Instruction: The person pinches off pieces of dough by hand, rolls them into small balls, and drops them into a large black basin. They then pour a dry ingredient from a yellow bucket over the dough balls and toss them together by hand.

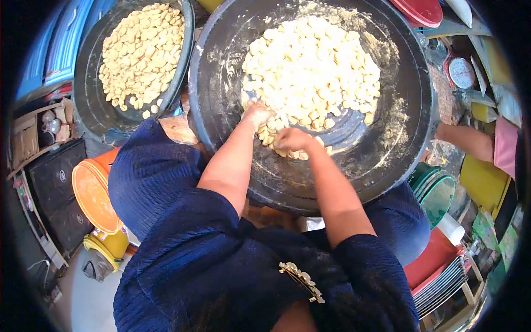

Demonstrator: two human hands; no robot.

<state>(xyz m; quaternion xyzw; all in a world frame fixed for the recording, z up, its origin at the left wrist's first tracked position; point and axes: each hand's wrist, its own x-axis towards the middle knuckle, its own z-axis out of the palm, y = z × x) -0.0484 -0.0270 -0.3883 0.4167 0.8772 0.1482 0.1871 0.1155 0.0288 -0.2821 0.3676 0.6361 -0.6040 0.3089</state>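
Observation:
A large black basin (221, 127) sits between the knees, holding a heap of pale, flattened dough-like pieces (310, 66). My left hand (259, 114) reaches into the left lower edge of the heap. Its fingers touch the pieces, but glare and the pieces hide how far they are closed. Close beside it, my right hand (293, 139) is curled, knuckles up, over a few pieces at the near edge. Whatever lies inside those fingers is hidden. White powder (395, 133) coats parts of the basin's wall.
A second dark basin (88, 83) with similar pieces stands at the upper left. Orange (91, 193) and green buckets (437, 193) flank the knees. Another person's arm (467, 141) extends at the right, below a dial scale (461, 73). A red basin (423, 11) is at the top.

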